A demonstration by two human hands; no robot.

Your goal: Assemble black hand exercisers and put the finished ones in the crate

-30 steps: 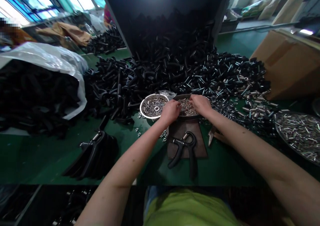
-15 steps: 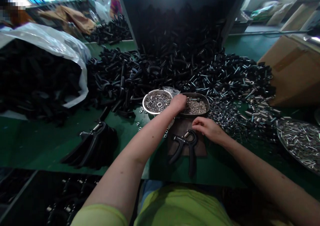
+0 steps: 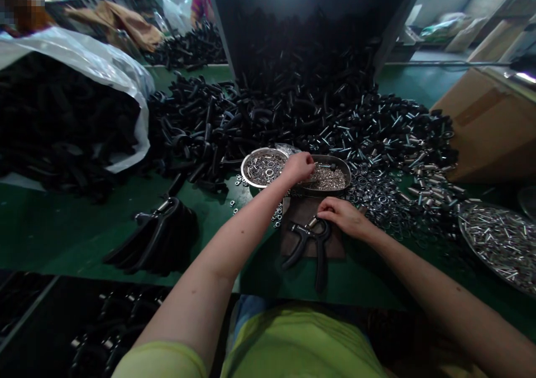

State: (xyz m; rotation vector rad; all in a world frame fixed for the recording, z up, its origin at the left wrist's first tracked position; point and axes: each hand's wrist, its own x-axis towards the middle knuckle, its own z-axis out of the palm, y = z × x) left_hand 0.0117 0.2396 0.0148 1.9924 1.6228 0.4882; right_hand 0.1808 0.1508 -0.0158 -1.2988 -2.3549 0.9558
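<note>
A black hand grip strengthener (image 3: 320, 255) with a metal spring lies on a brown mat (image 3: 335, 249), handles toward me. My right hand (image 3: 344, 216) is closed in a pinch at the strengthener's top, with its fingertips by the spring end; what they hold is too small to make out. My left hand (image 3: 298, 167) reaches over the left edge of an oval tin (image 3: 349, 176) of tiny metal parts. Its fingers are pinched together, and anything between them is hidden. Beside it stands a round metal bowl (image 3: 243, 168) of small rings and fittings.
Black handles (image 3: 259, 115) are heaped across the back, with screws, springs and rings (image 3: 381, 194) on the right. Finished-looking strengtheners (image 3: 154, 238) stand in a row at left. A plastic bag (image 3: 142, 104), a cardboard box (image 3: 489, 127) and a tray of metal pins (image 3: 498, 249) flank the bench.
My right hand has moved slightly left, onto the top of the grip strengthener by its spring. My left hand stays at the oval tin, fingers a little higher. The view has shifted slightly.
</note>
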